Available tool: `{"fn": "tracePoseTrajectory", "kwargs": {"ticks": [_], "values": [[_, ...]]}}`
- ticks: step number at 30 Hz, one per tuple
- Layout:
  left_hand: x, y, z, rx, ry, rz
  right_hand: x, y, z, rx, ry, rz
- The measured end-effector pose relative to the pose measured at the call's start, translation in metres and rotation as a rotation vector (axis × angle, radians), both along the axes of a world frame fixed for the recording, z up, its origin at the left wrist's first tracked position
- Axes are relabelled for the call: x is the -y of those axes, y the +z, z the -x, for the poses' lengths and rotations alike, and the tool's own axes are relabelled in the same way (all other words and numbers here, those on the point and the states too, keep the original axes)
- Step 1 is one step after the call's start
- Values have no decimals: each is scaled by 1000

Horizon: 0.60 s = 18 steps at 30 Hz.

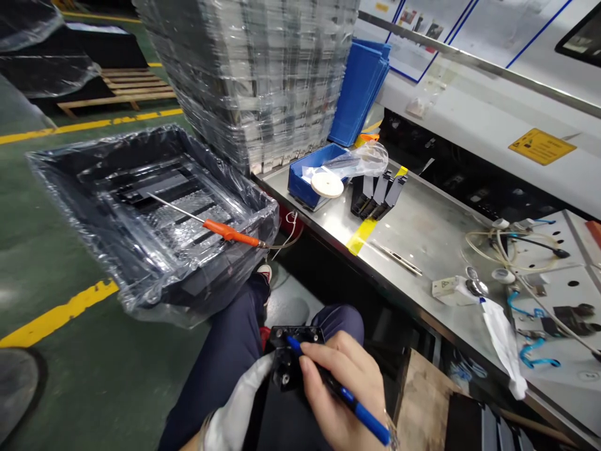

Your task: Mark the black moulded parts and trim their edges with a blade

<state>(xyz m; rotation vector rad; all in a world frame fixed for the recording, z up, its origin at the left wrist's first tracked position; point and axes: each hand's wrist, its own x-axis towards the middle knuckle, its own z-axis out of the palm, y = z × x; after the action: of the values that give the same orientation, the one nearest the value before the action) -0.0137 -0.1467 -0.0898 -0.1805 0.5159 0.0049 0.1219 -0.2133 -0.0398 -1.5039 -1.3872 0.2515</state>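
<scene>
My right hand (345, 382) grips a blue pen-like tool (342, 393), its tip resting on the top of a small black plastic part (292, 357). My left hand (237, 404), in a white glove, holds that black part from below over my lap. The part's lower half is hidden by my hands. Both hands are low in the view, in front of my knees in dark blue trousers.
A black bin lined with clear plastic (154, 207) stands at the left, with an orange-handled tool (220, 230) across its rim. The steel bench (422, 232) at the right carries black parts (378, 194), a blue tray (312, 178), cables and stacked wrapped trays (253, 75).
</scene>
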Motion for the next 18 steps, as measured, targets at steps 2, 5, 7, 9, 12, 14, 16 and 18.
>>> {"fn": "tracePoseTrajectory", "kwargs": {"ticks": [2, 5, 7, 9, 12, 14, 16, 18], "values": [[1, -4, 0, 4, 4, -13, -6, 0, 1, 42, -2, 13], [1, -7, 1, 8, 51, -74, -12, -2, 4, 57, -10, 23], [1, -10, 3, -12, 65, -72, -11, -3, 4, 53, -4, 16], [2, -16, 6, -30, 50, -3, -7, -4, 4, 49, 6, -14], [3, -25, 11, -57, 52, 89, 2, -6, 6, 50, -16, -55], [3, -29, 12, -77, 79, 89, 6, -8, 10, 48, -37, -51], [2, -29, 13, -101, 91, 83, 8, -10, 13, 45, -34, -43], [2, -29, 14, -113, 85, 86, 9, -12, 16, 44, -35, -39]]}}
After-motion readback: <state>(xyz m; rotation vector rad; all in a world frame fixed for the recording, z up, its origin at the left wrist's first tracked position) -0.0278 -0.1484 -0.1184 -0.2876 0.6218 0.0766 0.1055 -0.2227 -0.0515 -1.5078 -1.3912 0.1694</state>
